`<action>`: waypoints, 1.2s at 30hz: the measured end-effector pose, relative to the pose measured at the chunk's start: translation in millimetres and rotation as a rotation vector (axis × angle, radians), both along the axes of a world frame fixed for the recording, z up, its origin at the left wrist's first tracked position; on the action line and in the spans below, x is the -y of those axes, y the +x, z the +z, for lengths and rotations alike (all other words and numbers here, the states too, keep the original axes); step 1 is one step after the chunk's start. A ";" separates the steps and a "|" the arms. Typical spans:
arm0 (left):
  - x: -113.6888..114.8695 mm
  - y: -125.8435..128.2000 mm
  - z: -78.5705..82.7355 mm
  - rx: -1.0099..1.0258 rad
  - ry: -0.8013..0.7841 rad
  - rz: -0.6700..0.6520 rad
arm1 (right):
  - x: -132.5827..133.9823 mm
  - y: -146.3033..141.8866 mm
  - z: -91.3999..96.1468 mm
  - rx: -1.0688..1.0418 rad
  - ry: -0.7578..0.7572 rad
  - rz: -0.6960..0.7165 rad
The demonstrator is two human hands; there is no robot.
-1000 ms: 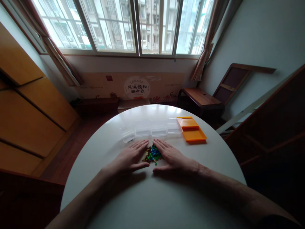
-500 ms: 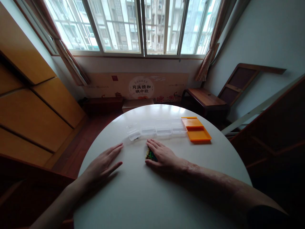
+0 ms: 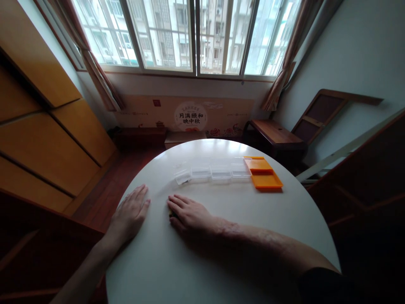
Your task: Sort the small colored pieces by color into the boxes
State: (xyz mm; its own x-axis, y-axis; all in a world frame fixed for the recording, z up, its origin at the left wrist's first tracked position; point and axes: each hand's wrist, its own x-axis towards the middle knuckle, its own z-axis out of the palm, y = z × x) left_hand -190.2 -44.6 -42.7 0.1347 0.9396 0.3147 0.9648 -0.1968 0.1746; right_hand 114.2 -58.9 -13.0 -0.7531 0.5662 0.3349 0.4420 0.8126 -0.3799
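My right hand (image 3: 190, 215) lies palm down on the white round table (image 3: 228, 261), fingers stretched forward and to the left. It covers a small heap of tiny coloured pieces (image 3: 171, 213); only a bit of them shows between thumb and index finger, and their kind is too small to tell. My left hand (image 3: 129, 212) rests at the table's left edge, its fingers straight and close together, thumb slightly apart, with nothing held. A gap of bare tabletop separates the two hands.
Beyond my right hand stands a row of clear plastic boxes (image 3: 220, 172), the leftmost tilted askew. An orange tray (image 3: 267, 180) with two sections adjoins the row on the right. A wooden bench (image 3: 275, 131) stands behind the table, and a wooden cabinet (image 3: 38, 152) is to the left.
My right hand has slid left across the table with the coloured pieces under it, now mostly hidden. My left hand has drawn back left to the table edge. The view has shifted slightly.
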 end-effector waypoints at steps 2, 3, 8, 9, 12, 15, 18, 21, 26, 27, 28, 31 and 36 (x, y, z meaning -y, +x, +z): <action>-0.7 -1.7 -2.5 -0.019 -0.008 -0.008 | 3.4 -11.2 1.5 0.004 0.012 0.015; -0.9 -2.1 -3.2 -0.026 -0.010 -0.010 | 5.1 -16.1 2.2 0.007 0.016 0.022; -1.3 -2.6 -3.4 -0.026 0.008 -0.010 | 10.0 -32.1 2.4 0.010 0.040 0.044; -1.5 -2.8 -3.3 -0.026 0.008 -0.011 | 9.5 -33.9 1.4 0.012 0.038 0.049; -2.0 -3.4 -3.1 -0.027 0.009 -0.017 | 4.7 -36.8 -1.4 0.010 0.011 0.066; -1.9 -3.2 -2.2 -0.019 0.020 -0.016 | -0.7 -30.3 1.8 -0.029 -0.047 0.079; 0.7 -0.5 2.6 -0.013 0.022 -0.014 | -0.3 -4.0 13.0 -0.114 -0.113 0.071; 6.0 5.2 13.3 -0.010 0.019 -0.021 | 5.6 43.9 24.5 -0.172 -0.158 0.017; 14.4 27.9 39.4 0.006 0.077 -0.061 | 15.6 139.6 25.3 -0.155 -0.163 -0.113; 15.5 37.1 45.3 0.023 0.096 -0.071 | 16.9 156.3 23.3 -0.137 -0.152 -0.143; 16.5 48.9 51.3 0.037 0.108 -0.096 | 17.9 171.4 21.2 -0.123 -0.137 -0.176; 19.5 99.3 66.6 0.051 0.081 -0.226 | 19.5 204.5 15.8 -0.086 -0.101 -0.273; 22.3 204.1 62.2 0.041 -0.019 -0.493 | 16.9 222.6 9.4 -0.047 -0.033 -0.341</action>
State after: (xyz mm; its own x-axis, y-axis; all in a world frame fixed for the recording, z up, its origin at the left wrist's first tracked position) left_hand 13.9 -66.9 19.5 0.5529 0.7726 0.3122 0.7496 -0.6248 0.2184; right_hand 336.8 -75.8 -3.7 -0.5028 0.7938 0.3420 0.6673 0.6080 -0.4301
